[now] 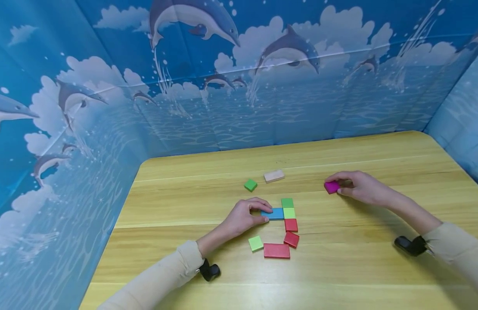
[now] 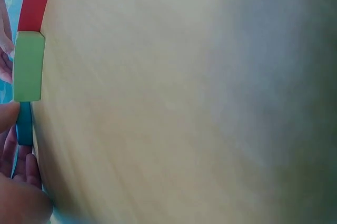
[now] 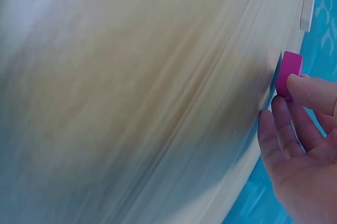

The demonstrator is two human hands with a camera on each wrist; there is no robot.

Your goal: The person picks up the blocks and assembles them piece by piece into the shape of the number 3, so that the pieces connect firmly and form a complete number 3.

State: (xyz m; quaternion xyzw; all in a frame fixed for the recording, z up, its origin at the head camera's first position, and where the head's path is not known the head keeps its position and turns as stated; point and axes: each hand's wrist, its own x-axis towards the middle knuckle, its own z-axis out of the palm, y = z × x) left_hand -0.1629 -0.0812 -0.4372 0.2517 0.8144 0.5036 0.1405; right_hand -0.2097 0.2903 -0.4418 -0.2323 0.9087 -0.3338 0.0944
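My left hand grips a flat blue block by its left end, thumb on the near side and fingers on the far side. That block lies against a column made of a green block, a light green block and a red block. Off to the right, my right hand pinches a magenta block between thumb and fingers. The right wrist view shows the thumb pressed on the face of the magenta block, with the other fingers below it.
Below the column lie a turned red block, a long red block and a loose light green block. Farther back are a green block and a pale wooden block. A dolphin-print curtain borders the wooden table.
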